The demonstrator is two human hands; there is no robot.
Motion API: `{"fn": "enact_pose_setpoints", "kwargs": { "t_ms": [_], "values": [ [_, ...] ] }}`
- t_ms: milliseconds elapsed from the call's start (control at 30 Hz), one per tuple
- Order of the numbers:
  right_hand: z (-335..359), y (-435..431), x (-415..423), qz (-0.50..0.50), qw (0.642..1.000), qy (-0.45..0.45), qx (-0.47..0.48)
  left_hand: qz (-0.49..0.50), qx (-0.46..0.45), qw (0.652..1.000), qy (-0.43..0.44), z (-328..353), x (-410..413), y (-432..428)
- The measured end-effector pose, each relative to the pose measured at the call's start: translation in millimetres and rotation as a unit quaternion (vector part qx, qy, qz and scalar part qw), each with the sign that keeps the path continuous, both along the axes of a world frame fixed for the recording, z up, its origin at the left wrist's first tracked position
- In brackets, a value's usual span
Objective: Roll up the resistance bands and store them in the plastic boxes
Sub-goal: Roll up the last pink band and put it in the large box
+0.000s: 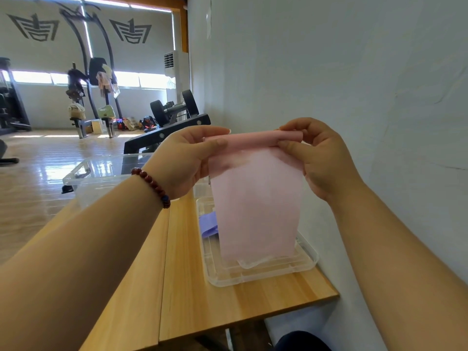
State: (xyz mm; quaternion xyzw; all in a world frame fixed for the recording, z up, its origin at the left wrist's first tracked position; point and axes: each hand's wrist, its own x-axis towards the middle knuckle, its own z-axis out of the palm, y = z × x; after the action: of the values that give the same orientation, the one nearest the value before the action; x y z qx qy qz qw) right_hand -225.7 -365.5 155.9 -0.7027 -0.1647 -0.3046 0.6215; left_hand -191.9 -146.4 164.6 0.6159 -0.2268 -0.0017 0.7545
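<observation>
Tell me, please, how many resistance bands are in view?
2. The pink band hangs from the left hand and right hand, its top rolled, into the near clear plastic box. The purple band lies in that box, partly behind the pink one; others may be hidden.

No readable words or numbers are showing. Two dark angular emblems [34, 27] are sitting on the far wall [157, 54], illegible as letters.
</observation>
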Motion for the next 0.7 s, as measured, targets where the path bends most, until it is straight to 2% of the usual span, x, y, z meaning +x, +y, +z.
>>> {"fn": "enact_pose_setpoints", "kwargs": {
  "t_ms": [167, 333, 500, 700],
  "values": [
    [-0.6, 3.5, 1.6, 0.045, 0.997, 0.018, 0.053, 0.002, 0.000, 1.000, -0.006, -1.9, 1.7, 0.3],
    [-3.9, 2.3, 5.1, 0.005, 1.000, 0.004, 0.030, -0.015, 0.003, 1.000, 0.004, -2.1, 3.0, 1.5],
    [-3.6, 2.9, 3.8, 0.009, 1.000, 0.012, 0.022, -0.007, -0.018, 1.000, 0.013, -3.9, 3.4, -0.4],
    [-4.6, 4.7, 1.3, 0.025, 1.000, 0.011, 0.014, 0.004, 0.019, 1.000, -0.001, -7.1, 2.7, 3.6]
  ]
}}
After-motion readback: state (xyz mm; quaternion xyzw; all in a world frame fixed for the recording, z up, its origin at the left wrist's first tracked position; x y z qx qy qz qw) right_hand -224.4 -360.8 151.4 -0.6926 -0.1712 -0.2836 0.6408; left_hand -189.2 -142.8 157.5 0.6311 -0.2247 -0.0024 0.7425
